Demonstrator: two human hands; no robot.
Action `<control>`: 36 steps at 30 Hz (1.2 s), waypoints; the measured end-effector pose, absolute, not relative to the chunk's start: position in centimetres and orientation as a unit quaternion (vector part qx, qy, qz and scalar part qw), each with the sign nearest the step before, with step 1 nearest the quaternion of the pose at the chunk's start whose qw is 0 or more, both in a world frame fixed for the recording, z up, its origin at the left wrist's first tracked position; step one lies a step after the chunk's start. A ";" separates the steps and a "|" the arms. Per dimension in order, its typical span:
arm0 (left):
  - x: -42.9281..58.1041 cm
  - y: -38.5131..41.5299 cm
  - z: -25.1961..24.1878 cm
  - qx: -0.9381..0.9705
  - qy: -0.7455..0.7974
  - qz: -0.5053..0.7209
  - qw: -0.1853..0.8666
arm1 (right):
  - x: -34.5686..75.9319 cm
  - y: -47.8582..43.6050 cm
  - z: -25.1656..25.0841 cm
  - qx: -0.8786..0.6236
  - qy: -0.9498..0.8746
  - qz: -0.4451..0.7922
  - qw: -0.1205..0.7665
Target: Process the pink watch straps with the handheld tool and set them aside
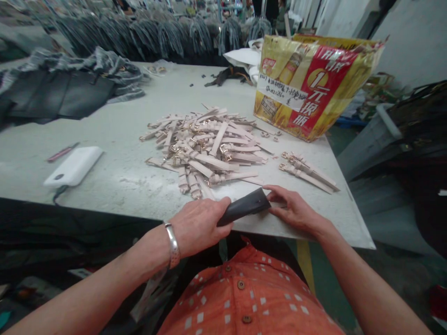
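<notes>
My left hand (200,225) is wrapped around a dark, smooth, handle-like object (246,207) whose exact kind I cannot make out. At its far end, my right hand (295,209) has its thumb and forefinger curled close to the tip. Something thin and pale seems to lie between those fingers, but it is mostly hidden. Just beyond my hands is a heap of pale pink buckled straps (209,149) with gold-coloured buckles. To the right, several more buckled straps (309,172) lie together, apart from the heap.
A yellow and red cardboard box (314,88) stands at the table's (122,163) back right, with small rings (268,134) before it. On the left lie a white power bank (74,166) with a cable, a slim pink tool (62,152) and dark material (66,93). A grey bin (370,158) stands right.
</notes>
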State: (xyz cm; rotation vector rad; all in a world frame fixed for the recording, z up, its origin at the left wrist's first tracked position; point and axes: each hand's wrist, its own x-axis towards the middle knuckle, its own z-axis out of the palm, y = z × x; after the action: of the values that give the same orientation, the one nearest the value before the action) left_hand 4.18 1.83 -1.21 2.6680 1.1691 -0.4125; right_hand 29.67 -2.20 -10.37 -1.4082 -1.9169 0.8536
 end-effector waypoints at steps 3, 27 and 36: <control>3.0 2.0 -0.8 0.895 0.410 -0.149 0.093 | 29.7 -2.3 -10.3 -0.537 -0.720 0.321 0.300; 4.8 1.8 -0.8 0.907 0.380 -0.155 0.097 | 29.6 -2.2 -10.3 -0.528 -0.714 0.340 0.311; 4.5 1.9 -0.6 0.905 0.384 -0.154 0.099 | 29.7 -2.1 -10.7 -0.530 -0.711 0.337 0.315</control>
State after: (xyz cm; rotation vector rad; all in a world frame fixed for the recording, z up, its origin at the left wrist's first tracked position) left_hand 4.45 1.89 -0.62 2.6766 1.1369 -0.4542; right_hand 29.70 -2.15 -10.72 -1.3970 -1.8726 0.8889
